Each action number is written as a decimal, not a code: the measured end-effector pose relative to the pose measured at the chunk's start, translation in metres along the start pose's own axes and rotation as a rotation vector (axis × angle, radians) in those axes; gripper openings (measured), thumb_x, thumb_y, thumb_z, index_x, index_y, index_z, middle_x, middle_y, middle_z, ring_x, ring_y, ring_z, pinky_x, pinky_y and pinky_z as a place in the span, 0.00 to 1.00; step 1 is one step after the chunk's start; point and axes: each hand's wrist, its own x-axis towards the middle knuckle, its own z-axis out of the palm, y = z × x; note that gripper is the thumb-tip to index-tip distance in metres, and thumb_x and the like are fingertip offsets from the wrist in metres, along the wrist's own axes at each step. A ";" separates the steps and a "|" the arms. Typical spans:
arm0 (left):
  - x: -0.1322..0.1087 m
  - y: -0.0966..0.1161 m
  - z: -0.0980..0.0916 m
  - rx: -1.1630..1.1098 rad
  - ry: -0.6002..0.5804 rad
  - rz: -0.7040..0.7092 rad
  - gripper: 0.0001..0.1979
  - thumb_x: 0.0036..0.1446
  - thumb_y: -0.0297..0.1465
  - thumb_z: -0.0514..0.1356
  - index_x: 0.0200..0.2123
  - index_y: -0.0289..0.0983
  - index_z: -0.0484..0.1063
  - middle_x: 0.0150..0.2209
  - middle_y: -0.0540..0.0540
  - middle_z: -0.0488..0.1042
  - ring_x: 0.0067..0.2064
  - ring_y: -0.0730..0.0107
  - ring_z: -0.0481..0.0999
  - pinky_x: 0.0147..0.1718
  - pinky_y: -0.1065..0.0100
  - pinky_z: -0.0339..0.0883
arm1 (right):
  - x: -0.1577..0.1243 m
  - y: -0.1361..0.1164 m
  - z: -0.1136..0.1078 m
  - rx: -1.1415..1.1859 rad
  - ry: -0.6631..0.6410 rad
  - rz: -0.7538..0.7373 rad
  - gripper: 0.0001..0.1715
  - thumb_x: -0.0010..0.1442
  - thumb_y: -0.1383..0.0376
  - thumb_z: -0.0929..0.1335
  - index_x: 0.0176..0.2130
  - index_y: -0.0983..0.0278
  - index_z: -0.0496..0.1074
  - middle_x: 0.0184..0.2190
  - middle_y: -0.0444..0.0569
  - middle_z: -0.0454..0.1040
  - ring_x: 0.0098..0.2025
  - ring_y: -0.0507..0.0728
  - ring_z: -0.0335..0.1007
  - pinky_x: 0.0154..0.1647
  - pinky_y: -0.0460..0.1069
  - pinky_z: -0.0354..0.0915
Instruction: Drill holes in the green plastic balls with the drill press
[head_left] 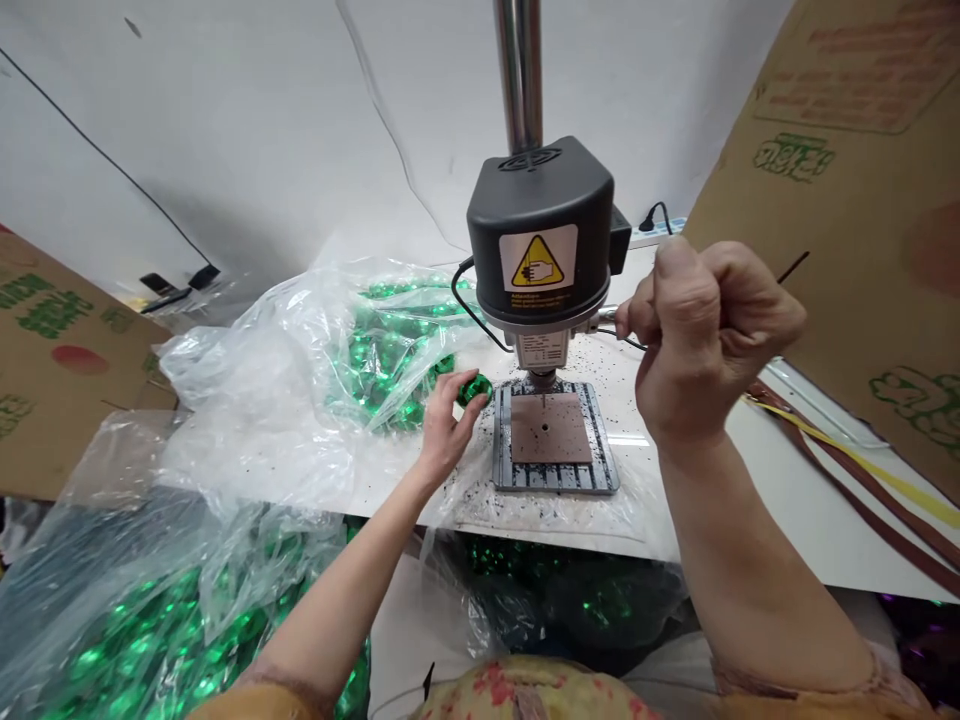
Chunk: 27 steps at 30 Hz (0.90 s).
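My left hand (448, 425) pinches a shiny green ball (475, 390) between thumb and fingers, just left of the drill press base plate (606, 470). On that grooved plate lies a flat brownish board (555, 430) with a dark hole in it, under the thin bit. The black drill press head (541, 235) carries a yellow warning sticker. To its right, my right hand (705, 340) is closed around the drill press lever, mostly hidden by the fingers; a thin dark rod end pokes out beyond the knuckles.
A clear plastic bag of green balls (390, 350) lies left of the press; another bag (165, 640) sits lower left. Cardboard boxes flank both sides, the right one (847, 230) close to my hand. Dark shavings litter the white table (637, 510). Brown and yellow straps (862, 460) lie at right.
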 end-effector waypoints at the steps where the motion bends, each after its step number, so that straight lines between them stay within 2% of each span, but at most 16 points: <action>1: -0.005 0.006 0.008 -0.135 -0.012 -0.076 0.18 0.65 0.44 0.58 0.53 0.41 0.71 0.50 0.42 0.74 0.51 0.61 0.74 0.51 0.60 0.69 | 0.000 0.001 0.000 -0.003 0.004 -0.004 0.28 0.61 0.60 0.69 0.19 0.60 0.51 0.16 0.38 0.49 0.17 0.48 0.49 0.20 0.51 0.48; 5: -0.017 0.017 0.040 -0.599 -0.033 -0.422 0.23 0.61 0.49 0.60 0.51 0.39 0.71 0.44 0.44 0.76 0.43 0.67 0.76 0.43 0.67 0.71 | 0.000 0.004 -0.001 -0.021 -0.008 -0.009 0.28 0.61 0.56 0.69 0.19 0.59 0.53 0.16 0.39 0.49 0.18 0.50 0.49 0.20 0.52 0.50; 7: -0.018 0.017 0.049 -0.736 -0.013 -0.522 0.25 0.59 0.49 0.63 0.51 0.39 0.70 0.42 0.45 0.76 0.40 0.70 0.76 0.39 0.69 0.71 | 0.000 0.004 -0.001 -0.013 -0.014 -0.019 0.27 0.61 0.56 0.69 0.19 0.59 0.53 0.15 0.39 0.49 0.17 0.50 0.49 0.20 0.52 0.50; 9: -0.017 0.016 0.054 -0.818 -0.009 -0.556 0.26 0.57 0.49 0.64 0.52 0.40 0.69 0.43 0.45 0.76 0.40 0.70 0.76 0.37 0.70 0.72 | 0.001 0.003 0.000 0.005 -0.017 -0.039 0.28 0.61 0.57 0.69 0.19 0.60 0.53 0.15 0.38 0.49 0.17 0.49 0.48 0.20 0.52 0.49; 12: -0.016 0.014 0.054 -0.847 -0.061 -0.545 0.26 0.57 0.49 0.64 0.53 0.41 0.70 0.45 0.44 0.77 0.42 0.68 0.77 0.38 0.68 0.73 | 0.001 0.001 0.001 0.031 -0.022 -0.051 0.27 0.62 0.61 0.69 0.19 0.61 0.53 0.15 0.38 0.50 0.17 0.48 0.49 0.20 0.51 0.48; 18: -0.017 0.010 0.054 -0.715 -0.187 -0.408 0.25 0.57 0.44 0.66 0.55 0.41 0.70 0.52 0.43 0.76 0.53 0.63 0.76 0.55 0.62 0.69 | 0.001 0.000 0.001 0.048 -0.035 -0.060 0.27 0.63 0.63 0.68 0.19 0.62 0.52 0.15 0.38 0.50 0.17 0.46 0.50 0.21 0.49 0.48; 23: -0.017 0.008 0.061 -0.626 -0.223 -0.319 0.27 0.55 0.42 0.68 0.56 0.39 0.69 0.53 0.41 0.76 0.53 0.60 0.76 0.54 0.60 0.70 | 0.003 0.000 0.001 0.082 -0.035 -0.067 0.27 0.63 0.64 0.68 0.19 0.61 0.51 0.15 0.37 0.49 0.16 0.47 0.51 0.20 0.50 0.47; 27: -0.018 0.007 0.065 -0.592 -0.254 -0.302 0.29 0.54 0.40 0.69 0.56 0.38 0.68 0.53 0.40 0.76 0.52 0.60 0.77 0.54 0.58 0.70 | 0.003 -0.001 0.001 0.082 -0.047 -0.065 0.27 0.63 0.64 0.67 0.19 0.61 0.52 0.15 0.37 0.49 0.16 0.47 0.51 0.19 0.50 0.47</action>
